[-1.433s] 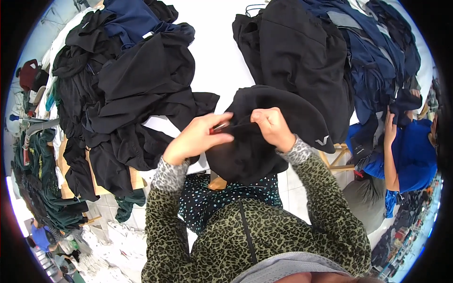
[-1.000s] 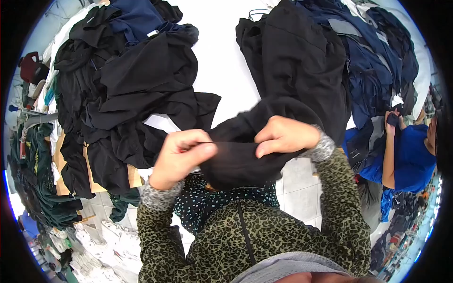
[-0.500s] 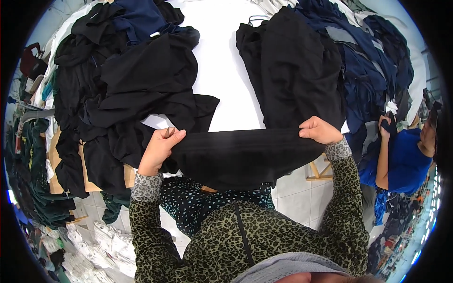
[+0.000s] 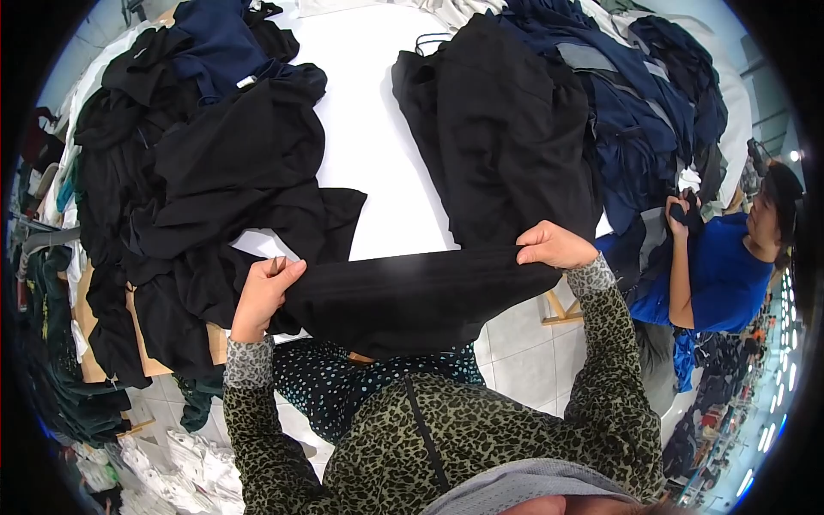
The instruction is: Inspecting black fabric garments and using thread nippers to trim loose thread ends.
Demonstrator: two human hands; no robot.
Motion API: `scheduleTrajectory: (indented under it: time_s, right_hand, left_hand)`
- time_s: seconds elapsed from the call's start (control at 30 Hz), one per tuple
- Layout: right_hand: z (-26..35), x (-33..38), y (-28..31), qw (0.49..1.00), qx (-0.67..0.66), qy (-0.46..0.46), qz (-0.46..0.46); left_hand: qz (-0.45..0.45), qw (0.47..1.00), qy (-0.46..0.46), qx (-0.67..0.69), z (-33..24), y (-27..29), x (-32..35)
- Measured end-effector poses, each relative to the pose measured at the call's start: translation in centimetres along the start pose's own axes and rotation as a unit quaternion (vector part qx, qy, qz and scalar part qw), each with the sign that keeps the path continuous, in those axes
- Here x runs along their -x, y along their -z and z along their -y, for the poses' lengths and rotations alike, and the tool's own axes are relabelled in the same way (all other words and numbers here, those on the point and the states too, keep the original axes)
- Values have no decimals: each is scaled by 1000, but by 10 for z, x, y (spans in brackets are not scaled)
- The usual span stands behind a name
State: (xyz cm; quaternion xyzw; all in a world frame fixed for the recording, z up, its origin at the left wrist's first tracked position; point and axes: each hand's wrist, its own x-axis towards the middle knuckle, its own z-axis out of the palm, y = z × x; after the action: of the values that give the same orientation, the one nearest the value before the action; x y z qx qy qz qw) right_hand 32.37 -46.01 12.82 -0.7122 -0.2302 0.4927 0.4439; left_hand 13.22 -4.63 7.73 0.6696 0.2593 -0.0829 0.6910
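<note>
— "Both sides of a white table [image 4: 369, 163] are being covered by clothing in the head view: dark clothes [image 4: 232, 154] are lying heaped on the left, navy clothes [image 4: 639, 154] are lying far right, and a black garment [image 4: 515, 129] is lying nearer the middle. Where is the piece being handled?"

— "Black cloth [image 4: 412, 300] is being held up at the table's near edge, and its lower part is hanging in front of the dotted trousers [image 4: 309, 378]. Whether it is being joined to the black garment behind it cannot be told."

— "And how are the hands being placed?"

— "Well apart. One upper corner is being pinched by the left hand [image 4: 264, 296], the other by the right hand [image 4: 558, 247], thumbs uppermost. Something small and thin [image 4: 276, 264] is showing at the left fingers; its kind is not being made clear."

— "Which step is being carried out, then?"

— "By the look of it, a spreading step: the top edge is being drawn nearly straight between the two pinches, while the rest is being left loose below."

— "What is being called for by the next move?"

— "Even tension, it would seem. Both corners are needing a firm pinch, since folds could be forming again if one side were being let slack."

— "Is anyone else being seen?"

— "A co-worker [image 4: 725, 275] in blue is being seen at the right, with a dark piece being held near the navy clothes."
</note>
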Motion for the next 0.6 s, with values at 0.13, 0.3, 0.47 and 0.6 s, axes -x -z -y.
scheduleTrajectory:
  time_s: [0.13, 0.3, 0.47, 0.6]
  right_hand:
    - [16, 3, -13, 997, -69, -23, 29]
    - [15, 3, -23, 999, -13, -9, 38]
    - [21, -18, -52, 997, 57, 35, 41]
    - [36, -31, -72, 978, 162, 118, 52]
  left_hand:
    - [-5, 1000, 0, 5, 4, 5, -2]
    - [-19, 1000, -3, -10, 2, -4, -8]
    - [-51, 966, -158, -196, 22, -13, -28]
    - [-191, 831, -333, -403, -12, -68, -7]
